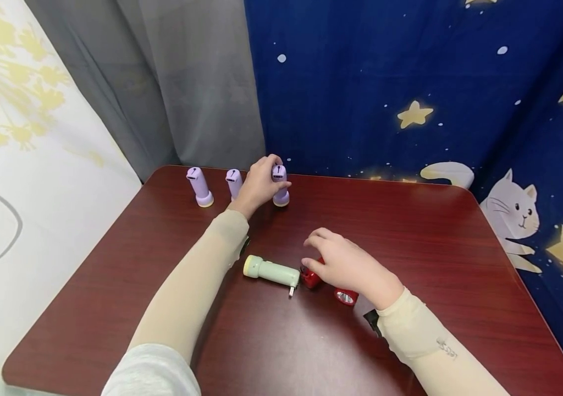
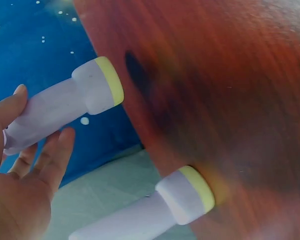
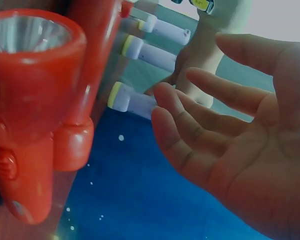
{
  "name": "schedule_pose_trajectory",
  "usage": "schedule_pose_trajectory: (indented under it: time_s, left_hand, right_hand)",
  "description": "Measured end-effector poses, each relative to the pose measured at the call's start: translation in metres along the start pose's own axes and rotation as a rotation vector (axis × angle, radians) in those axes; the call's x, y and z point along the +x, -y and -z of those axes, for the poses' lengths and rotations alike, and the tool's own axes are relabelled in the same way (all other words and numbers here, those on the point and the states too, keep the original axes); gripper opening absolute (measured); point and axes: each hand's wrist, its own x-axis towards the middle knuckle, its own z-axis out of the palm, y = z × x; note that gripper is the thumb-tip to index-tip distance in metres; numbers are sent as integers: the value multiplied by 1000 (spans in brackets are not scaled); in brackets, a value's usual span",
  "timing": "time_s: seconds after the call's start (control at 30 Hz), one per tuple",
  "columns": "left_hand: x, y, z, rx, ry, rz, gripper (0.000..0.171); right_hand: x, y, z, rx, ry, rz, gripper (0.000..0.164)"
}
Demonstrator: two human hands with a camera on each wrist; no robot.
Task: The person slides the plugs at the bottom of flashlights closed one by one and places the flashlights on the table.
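At the far edge of the table, my left hand [image 1: 260, 188] holds a lilac flashlight [image 1: 281, 196] between thumb and fingers. Its yellow-rimmed lens end points down; whether it touches the tabletop I cannot tell. Two similar lilac flashlights, one at the far left [image 1: 199, 187] and one by my wrist [image 1: 233, 183], stand to the left. My right hand [image 1: 348, 267] hovers with loosely bent fingers over two red flashlights [image 3: 35, 85], partly hidden beneath it in the head view. Nothing is between its fingers. Left of them lies a pale green flashlight [image 1: 274, 273] with a plug folded out.
The dark red wooden table [image 1: 410, 231] has rounded corners. Behind it hang a grey curtain [image 1: 207, 82] and a blue curtain [image 1: 351, 82] with stars and a cat. A white patterned curtain [image 1: 24, 192] hangs at the left.
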Motion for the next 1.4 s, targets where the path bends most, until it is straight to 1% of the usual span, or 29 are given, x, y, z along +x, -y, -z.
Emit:
schedule_pose_trajectory:
  time_s: [0.17,0.33,0.5,0.7,0.87,1.07,1.27,1.4]
  left_hand:
    - [-4,6,-1,1,-9,11,51]
    - [-4,10,-5,5,6,8,52]
    - [-4,12,-8,7,10,14,52]
    - [-7,12,-10,4,44,42,54]
    - [-8,12,-9,-10,44,43,54]
    - [-8,13,-8,-16,55,43,54]
    - [-8,9,-5,-7,91,51,56]
    - [-8,6,0,4,82,34,56]
  right_hand:
    - [1,0,-7,-22,50,-11,39]
    - [2,-2,-11,-35,79,-19,37]
    - [3,-4,-14,-44,105,-19,40]
    - [2,-4,-18,-56,161,-19,42]
    - [2,-4,-20,-65,173,-32,47]
    - [3,-5,-22,-83,176,-37,48]
    - [4,-5,-25,-90,174,-65,42]
    - [5,-6,-27,-94,177,-67,37]
